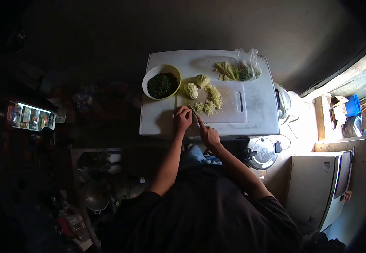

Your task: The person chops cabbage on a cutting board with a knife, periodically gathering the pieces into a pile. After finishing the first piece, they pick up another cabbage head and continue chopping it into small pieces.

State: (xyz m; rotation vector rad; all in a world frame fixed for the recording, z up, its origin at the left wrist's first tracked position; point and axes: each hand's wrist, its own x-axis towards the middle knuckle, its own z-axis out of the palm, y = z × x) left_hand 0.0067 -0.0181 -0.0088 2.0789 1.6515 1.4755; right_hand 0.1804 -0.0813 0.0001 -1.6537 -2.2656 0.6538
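Observation:
A white cutting board (231, 115) lies on the white tabletop. My right hand (209, 135) grips a knife (195, 113), its index finger stretched along the top and its blade angled toward my left hand. My left hand (183, 118) is closed at the board's near left edge, fingertips pressed down beside the blade; what they hold is hidden. Finely chopped pale cabbage (209, 106) forms a curved pile just beyond the knife. Behind it sit two larger cabbage pieces, one cut piece (191, 90) and one paler chunk (202, 80). A bowl (177, 86) of chopped dark greens (162, 85) stands left of the board.
Loose leaves (226, 71) and a clear plastic bag (252, 63) lie at the table's far right. A lidded pot (262, 153) stands below the table's right end. Further right are a white cabinet-like appliance (311, 181) and a blue container (352, 105). A wok (95, 197) sits lower left.

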